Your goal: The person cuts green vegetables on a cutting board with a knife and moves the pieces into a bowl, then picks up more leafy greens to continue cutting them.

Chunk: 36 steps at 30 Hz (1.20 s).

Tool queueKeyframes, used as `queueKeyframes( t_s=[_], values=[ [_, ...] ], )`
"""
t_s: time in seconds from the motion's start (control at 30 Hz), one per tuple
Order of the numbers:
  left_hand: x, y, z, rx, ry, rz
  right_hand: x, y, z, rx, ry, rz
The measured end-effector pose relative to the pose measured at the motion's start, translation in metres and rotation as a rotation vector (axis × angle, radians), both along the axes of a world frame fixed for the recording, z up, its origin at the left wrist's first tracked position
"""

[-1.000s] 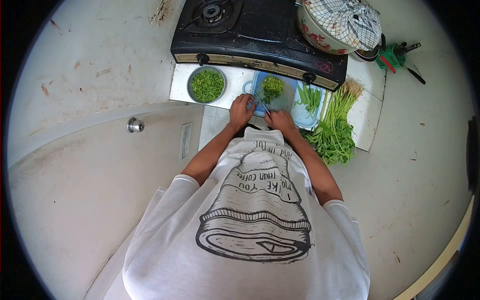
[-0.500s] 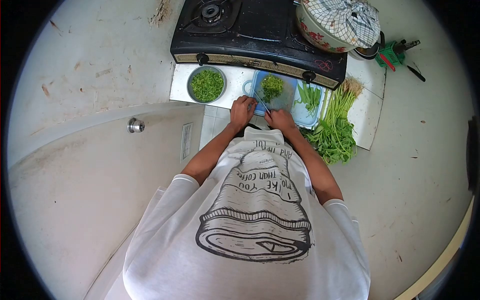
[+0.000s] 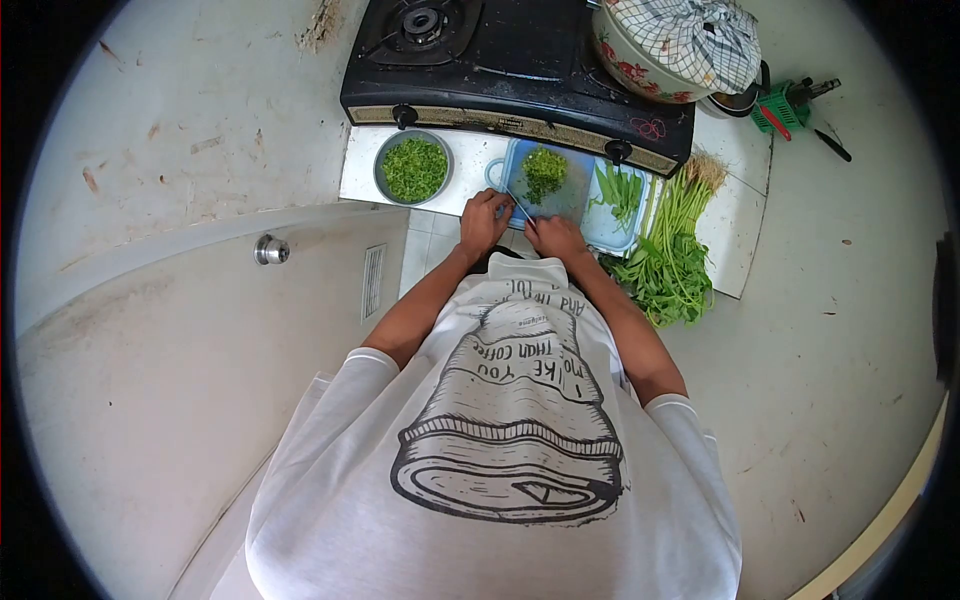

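Observation:
My right hand (image 3: 557,238) is closed around the handle of a knife (image 3: 521,208), whose thin blade slants up and left over the near edge of a blue cutting board (image 3: 575,203). Beside the blade tip, my left hand (image 3: 486,222) has its fingers curled together at the board's near left corner; whatever they pinch is hidden. A small heap of chopped greens (image 3: 545,178) sits on the board just beyond the knife. To the right, cut green leaves (image 3: 619,194) lie in a light blue tray (image 3: 610,240) partly under the board.
A grey bowl (image 3: 379,183) of chopped greens stands left. Rooted leafy stalks (image 3: 672,250) lie at right, hanging over the counter edge. Behind is a black gas stove (image 3: 520,95) with a cloth-covered flowered pot (image 3: 630,72). A green basket (image 3: 775,112) and black-handled utensil (image 3: 832,146) lie farther right.
My right hand and the knife have shifted slightly left, toward my left hand. The left hand stays almost in place.

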<state>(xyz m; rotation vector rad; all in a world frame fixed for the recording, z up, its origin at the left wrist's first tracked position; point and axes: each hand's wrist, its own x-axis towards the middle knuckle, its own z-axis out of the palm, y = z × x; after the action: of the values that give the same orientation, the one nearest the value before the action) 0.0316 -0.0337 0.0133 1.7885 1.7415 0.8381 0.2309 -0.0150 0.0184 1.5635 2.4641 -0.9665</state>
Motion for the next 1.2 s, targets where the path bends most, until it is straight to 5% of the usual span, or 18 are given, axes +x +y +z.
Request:
queueKeyframes(
  t_s=[1.2],
  values=[
    [-0.009, -0.005, -0.002, 0.016, 0.047, -0.051, 0.001, -0.001, 0.005, -0.012, -0.022, 0.009]
  ],
)
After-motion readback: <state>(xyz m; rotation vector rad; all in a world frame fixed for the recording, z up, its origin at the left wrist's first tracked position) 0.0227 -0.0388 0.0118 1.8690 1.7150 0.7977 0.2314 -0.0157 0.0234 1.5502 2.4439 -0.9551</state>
